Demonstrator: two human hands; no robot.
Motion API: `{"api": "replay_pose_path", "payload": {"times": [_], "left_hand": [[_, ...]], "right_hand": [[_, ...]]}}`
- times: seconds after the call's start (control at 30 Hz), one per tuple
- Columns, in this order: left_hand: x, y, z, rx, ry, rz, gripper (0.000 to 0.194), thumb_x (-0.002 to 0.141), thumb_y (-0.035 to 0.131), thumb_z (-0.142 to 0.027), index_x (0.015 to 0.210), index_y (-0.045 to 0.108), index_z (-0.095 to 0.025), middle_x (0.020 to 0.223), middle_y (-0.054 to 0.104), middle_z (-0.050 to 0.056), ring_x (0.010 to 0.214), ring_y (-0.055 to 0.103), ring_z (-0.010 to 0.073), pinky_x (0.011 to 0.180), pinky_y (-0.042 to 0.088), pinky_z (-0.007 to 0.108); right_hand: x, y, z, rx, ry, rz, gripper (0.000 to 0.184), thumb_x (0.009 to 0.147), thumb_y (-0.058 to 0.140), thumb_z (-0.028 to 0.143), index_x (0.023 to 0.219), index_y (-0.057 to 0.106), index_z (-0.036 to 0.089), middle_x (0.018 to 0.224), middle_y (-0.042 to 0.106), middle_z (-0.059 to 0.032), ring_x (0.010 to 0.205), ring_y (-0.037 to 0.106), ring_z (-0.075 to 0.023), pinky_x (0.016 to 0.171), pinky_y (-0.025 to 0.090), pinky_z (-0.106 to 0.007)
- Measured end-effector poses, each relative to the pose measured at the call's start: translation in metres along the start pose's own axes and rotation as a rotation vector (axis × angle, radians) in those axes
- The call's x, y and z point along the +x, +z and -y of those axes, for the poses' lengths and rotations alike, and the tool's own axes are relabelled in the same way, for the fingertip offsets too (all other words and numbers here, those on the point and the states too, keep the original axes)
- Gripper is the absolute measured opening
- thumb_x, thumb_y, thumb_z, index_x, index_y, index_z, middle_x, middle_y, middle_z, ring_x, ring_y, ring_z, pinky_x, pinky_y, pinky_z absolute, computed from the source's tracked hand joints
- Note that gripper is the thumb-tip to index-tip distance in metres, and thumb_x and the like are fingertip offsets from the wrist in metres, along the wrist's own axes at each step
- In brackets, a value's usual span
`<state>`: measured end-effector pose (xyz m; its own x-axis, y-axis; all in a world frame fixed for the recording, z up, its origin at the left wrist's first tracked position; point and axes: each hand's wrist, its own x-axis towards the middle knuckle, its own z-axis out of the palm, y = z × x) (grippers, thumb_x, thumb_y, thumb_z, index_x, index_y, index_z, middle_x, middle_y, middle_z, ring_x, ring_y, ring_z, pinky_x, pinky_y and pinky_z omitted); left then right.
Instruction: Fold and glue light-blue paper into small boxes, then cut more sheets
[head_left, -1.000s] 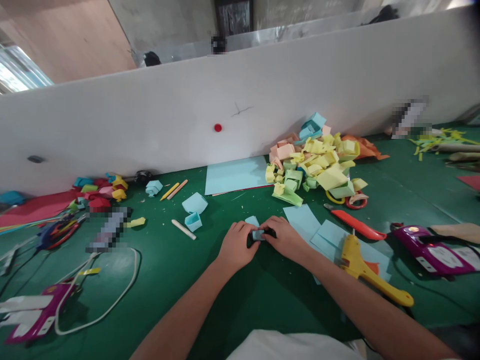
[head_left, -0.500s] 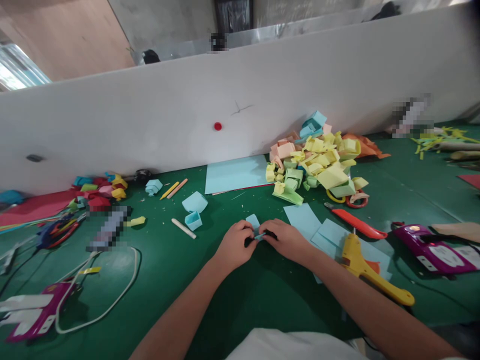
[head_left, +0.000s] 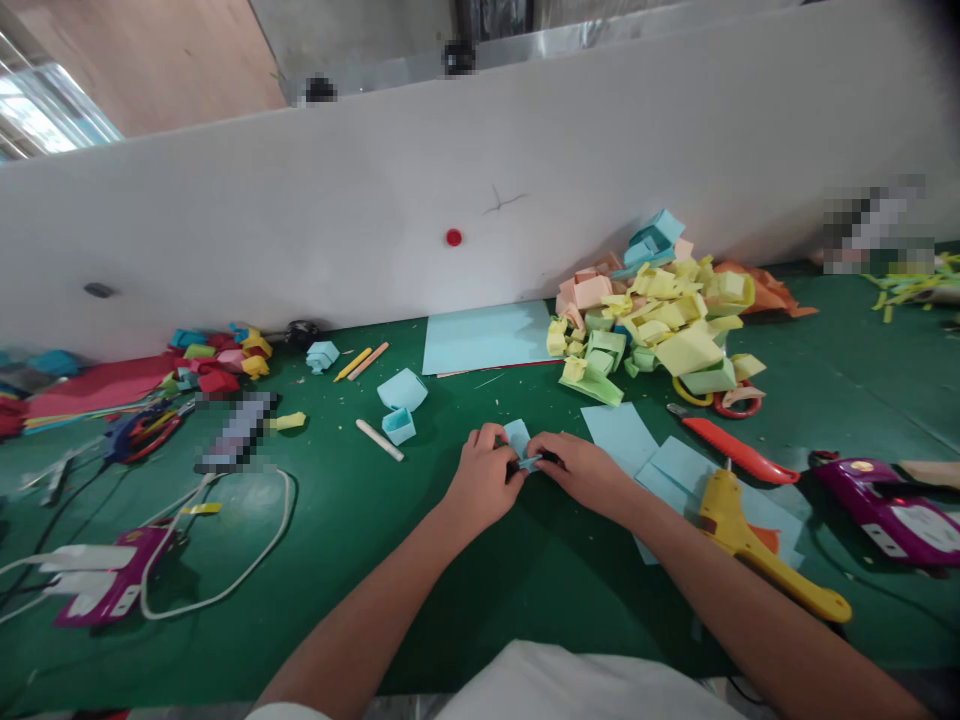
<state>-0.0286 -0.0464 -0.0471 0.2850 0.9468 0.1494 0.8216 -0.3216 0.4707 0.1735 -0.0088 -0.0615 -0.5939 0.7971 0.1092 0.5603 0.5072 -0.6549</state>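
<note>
A small piece of light blue paper [head_left: 517, 436] is pinched between both hands, partly folded and largely covered by the fingers. My left hand [head_left: 486, 478] is closed on its left side. From the right, my right hand [head_left: 574, 468] grips it with thumb and fingertips. Left of the hands, a folded blue paper box [head_left: 399, 426] lies beside another folded blue piece [head_left: 403, 390]. Cut blue paper sheets [head_left: 686, 478] lie just right of my right hand, and a yellow glue gun [head_left: 739, 540] rests over them.
A red utility knife [head_left: 739, 450] lies behind the glue gun. A heap of folded yellow, green and pink paper [head_left: 660, 330] leans near the white partition [head_left: 315, 220]. Purple power strips [head_left: 124, 580] sit at both sides, with a looped white cable [head_left: 289, 520] at left.
The head view has shifted slightly left, so things appear further right. Both hands keep hold of the blue paper, with the fingers shifted only slightly.
</note>
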Motion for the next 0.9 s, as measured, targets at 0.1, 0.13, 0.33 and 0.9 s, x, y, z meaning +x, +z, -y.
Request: {"api": "replay_pose_path", "payload": {"times": [0.1,0.13,0.33,0.9], "left_hand": [[0.001,-0.002,-0.001,0.032,-0.017,0.011,0.010,0.086,0.073,-0.022,0.077,0.069,-0.018,0.114,0.054,0.010,0.108,0.051,0.0299,0.095,0.048,0.049],[0.002,-0.003,-0.001,0.038,-0.021,0.016,0.011,0.085,0.073,-0.022,0.076,0.069,-0.018,0.114,0.054,0.009,0.108,0.050,0.0299,0.095,0.048,0.049],[0.003,-0.004,0.000,0.038,-0.058,0.041,0.013,0.084,0.076,-0.028,0.076,0.070,-0.019,0.116,0.058,0.009,0.109,0.052,0.0305,0.095,0.048,0.049],[0.004,-0.008,0.001,0.129,-0.022,0.011,0.014,0.084,0.079,-0.028,0.091,0.069,-0.021,0.109,0.061,0.006,0.102,0.059,0.0258,0.088,0.050,0.040]], "right_hand": [[0.000,0.001,0.000,-0.006,0.008,0.000,0.016,0.096,0.051,0.019,0.103,0.061,0.029,0.100,0.071,0.0000,0.090,0.060,-0.0224,0.073,0.041,-0.031],[0.000,0.002,0.000,-0.008,0.011,-0.002,0.016,0.096,0.051,0.019,0.103,0.061,0.029,0.099,0.071,-0.0002,0.090,0.061,-0.0227,0.073,0.041,-0.031],[0.001,0.005,0.000,0.001,0.028,-0.020,0.018,0.095,0.052,0.019,0.104,0.064,0.029,0.106,0.072,-0.0013,0.099,0.062,-0.0235,0.078,0.044,-0.033],[0.010,0.013,-0.009,-0.075,0.028,-0.147,0.022,0.089,0.063,0.017,0.102,0.077,0.027,0.110,0.062,-0.0084,0.103,0.057,-0.0269,0.090,0.048,-0.042]]}}
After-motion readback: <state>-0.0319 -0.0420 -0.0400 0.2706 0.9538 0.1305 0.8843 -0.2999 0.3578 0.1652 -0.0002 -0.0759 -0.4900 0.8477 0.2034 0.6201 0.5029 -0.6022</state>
